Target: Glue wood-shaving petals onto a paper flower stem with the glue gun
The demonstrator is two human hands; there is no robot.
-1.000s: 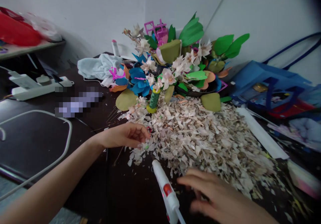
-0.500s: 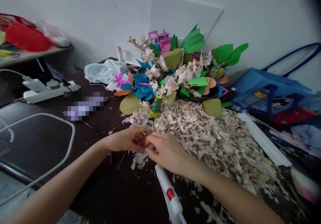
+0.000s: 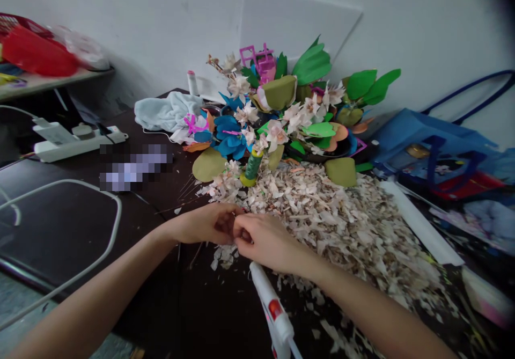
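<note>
1. Two hands, together: the left hand [image 3: 205, 224] and right hand [image 3: 259, 239] meet at the fingertips by the near edge of the heap. Whether anything is pinched between them is too small to tell.
2. Handling note: close finger work like this goes best with the forearms low, the fingertips unhurried and loose flakes kept out of the grip.
3. One heap of pale shredded paper [image 3: 322, 225], just beyond and beside the hands.
4. One white hot glue gun [image 3: 271, 310], lying on the dark tabletop [image 3: 225, 316] just below the right hand.
5. One green thread spool [image 3: 253, 166], upright beyond the heap.
6. One blue paper flower [image 3: 229, 138] and at least four olive paper leaves [image 3: 209, 165], farther back.
7. One power strip [image 3: 76, 145], left; one blue tote bag [image 3: 418, 139], right.
</note>
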